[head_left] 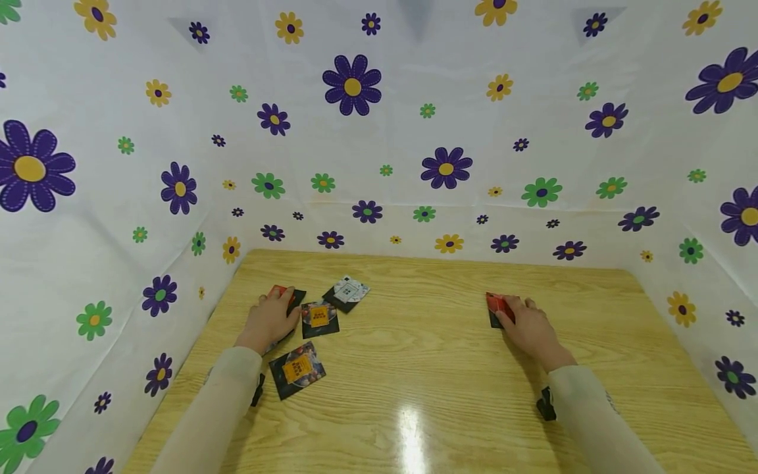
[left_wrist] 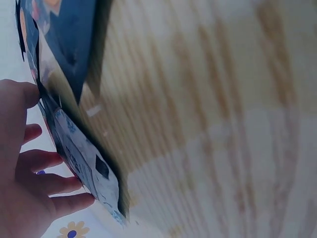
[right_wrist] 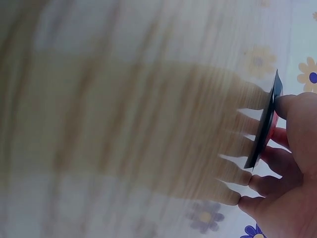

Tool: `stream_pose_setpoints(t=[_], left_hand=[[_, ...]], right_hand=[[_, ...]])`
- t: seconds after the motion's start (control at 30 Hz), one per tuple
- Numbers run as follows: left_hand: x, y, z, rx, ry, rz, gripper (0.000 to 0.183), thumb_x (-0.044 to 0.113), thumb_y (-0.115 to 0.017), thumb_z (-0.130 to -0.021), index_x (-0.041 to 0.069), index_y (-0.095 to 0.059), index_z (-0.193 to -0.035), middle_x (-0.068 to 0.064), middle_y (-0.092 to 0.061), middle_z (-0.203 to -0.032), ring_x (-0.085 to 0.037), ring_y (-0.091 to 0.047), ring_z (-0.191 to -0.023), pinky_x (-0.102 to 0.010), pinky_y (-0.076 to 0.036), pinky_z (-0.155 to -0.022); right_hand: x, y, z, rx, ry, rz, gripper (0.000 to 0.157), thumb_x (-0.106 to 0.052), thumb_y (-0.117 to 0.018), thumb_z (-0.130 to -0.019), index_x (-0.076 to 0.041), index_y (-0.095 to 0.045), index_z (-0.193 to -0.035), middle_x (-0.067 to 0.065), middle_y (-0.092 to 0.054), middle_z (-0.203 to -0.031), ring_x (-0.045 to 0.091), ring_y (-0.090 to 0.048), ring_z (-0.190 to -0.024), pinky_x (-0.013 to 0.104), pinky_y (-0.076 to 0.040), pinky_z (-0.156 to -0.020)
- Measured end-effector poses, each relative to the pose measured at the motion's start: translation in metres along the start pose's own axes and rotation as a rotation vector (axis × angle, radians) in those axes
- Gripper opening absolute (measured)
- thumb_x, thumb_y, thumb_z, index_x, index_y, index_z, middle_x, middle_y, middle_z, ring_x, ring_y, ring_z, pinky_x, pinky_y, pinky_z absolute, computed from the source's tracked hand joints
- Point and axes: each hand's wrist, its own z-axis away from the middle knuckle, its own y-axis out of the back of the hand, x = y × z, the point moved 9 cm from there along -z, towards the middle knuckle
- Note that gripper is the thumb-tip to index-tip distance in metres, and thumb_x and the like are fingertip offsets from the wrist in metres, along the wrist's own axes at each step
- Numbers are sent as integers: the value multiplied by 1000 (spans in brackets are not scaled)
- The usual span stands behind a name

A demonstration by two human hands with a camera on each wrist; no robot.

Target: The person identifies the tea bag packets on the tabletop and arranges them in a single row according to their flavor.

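My left hand [head_left: 272, 321] rests on a small square red and black packet [head_left: 298, 299] at the left of the table, fingers fairly straight. In the left wrist view, the fingers [left_wrist: 69, 203] touch the edge of the packets. Close by lie a white patterned packet [head_left: 349, 289] overlapping a black one, and two dark packets with orange labels, one near [head_left: 296, 370] and one farther [head_left: 320, 317]. Over on the right, my right hand [head_left: 529, 329] pinches a red and black packet [head_left: 494, 305] between thumb and fingers. That packet [right_wrist: 261, 131] appears edge-on in the right wrist view.
The light wood-grain table [head_left: 403, 355] runs back to a white cloth wall [head_left: 391, 131] printed with purple, yellow and green flowers. Similar cloth rises along the left and right sides. Dark wrist gear [head_left: 546, 404] sits under the right sleeve.
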Motion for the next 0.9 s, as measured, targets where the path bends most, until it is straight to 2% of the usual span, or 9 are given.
stream_pose_setpoints(t=[0.3, 0.53, 0.77, 0.83, 0.9], left_hand=[[1, 6, 0, 67, -28, 12, 67, 37, -53, -109, 3, -36, -163, -34, -44, -157, -59, -52, -132, -72, -50, -100], [4, 10, -1, 90, -37, 63, 69, 36, -57, -107, 1, -36, -162, -34, -42, -159, -56, -47, -140, -74, -46, -105], [9, 3, -9, 53, -54, 73, 67, 35, -53, -110, -7, -36, -160, -36, -35, -163, -58, -39, -147, -70, -41, -115], [11, 1, -12, 53, -62, 66, 67, 34, -52, -111, -10, -36, -159, -38, -36, -161, -58, -42, -145, -68, -42, -115], [11, 3, -14, 81, -50, 37, 67, 35, -52, -111, -13, -38, -156, -39, -40, -158, -57, -46, -141, -66, -47, -112]], right_hand=[[1, -2, -1, -6, 6, 6, 55, -28, -53, -111, 10, -45, -150, 42, -50, -146, 66, -43, -136, 77, -40, -109], [2, -3, -2, 9, 16, 3, 54, -27, -52, -111, 11, -45, -149, 42, -52, -144, 66, -44, -136, 76, -39, -110], [3, -6, -2, 14, 18, -11, 54, -27, -52, -111, 10, -45, -150, 42, -53, -142, 65, -44, -135, 76, -39, -110], [4, -7, -2, 5, 13, -19, 54, -28, -51, -112, 9, -44, -151, 41, -53, -144, 65, -42, -137, 76, -36, -112], [4, -6, -2, 2, 10, -31, 55, -28, -51, -112, 9, -44, -152, 41, -52, -146, 64, -41, -138, 76, -35, -113]])
